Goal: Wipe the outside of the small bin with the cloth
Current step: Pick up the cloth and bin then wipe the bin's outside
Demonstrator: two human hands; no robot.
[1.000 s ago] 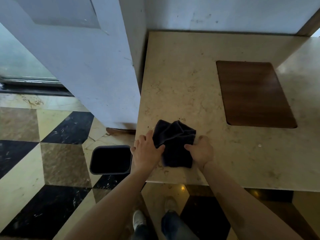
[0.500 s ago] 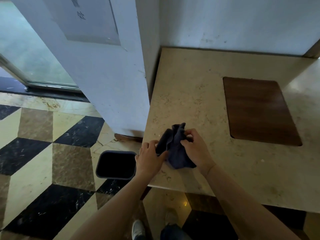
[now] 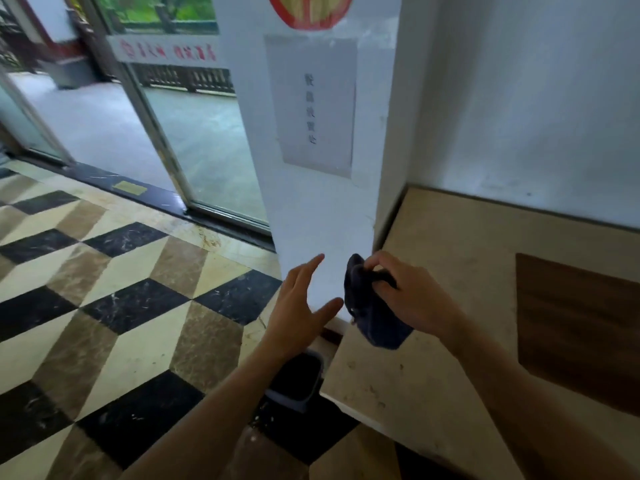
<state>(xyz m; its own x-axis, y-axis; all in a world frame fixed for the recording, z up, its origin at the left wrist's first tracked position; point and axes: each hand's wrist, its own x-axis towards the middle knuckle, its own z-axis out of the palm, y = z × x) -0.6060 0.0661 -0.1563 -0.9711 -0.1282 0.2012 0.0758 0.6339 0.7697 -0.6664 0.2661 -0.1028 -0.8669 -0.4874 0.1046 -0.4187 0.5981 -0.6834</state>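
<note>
My right hand (image 3: pixel 412 299) grips a bunched dark blue cloth (image 3: pixel 372 317) and holds it in the air above the left edge of the stone counter (image 3: pixel 433 341). My left hand (image 3: pixel 301 306) is open with fingers spread, just left of the cloth and not touching it. The small dark bin (image 3: pixel 298 379) stands on the floor below, tight against the counter's side. My left forearm covers part of the bin; only its right rim and dark inside show.
A white pillar (image 3: pixel 322 150) with a paper notice rises right behind my hands. A brown wooden inset (image 3: pixel 575 323) lies in the counter at right. Checkered marble floor (image 3: pixel 121 323) spreads left, and glass doors (image 3: pixel 173 116) stand at the back left.
The cloth has come up off the counter in my right hand. My left hand has let go of it and opened. The view has tilted up, showing the doors and pillar.
</note>
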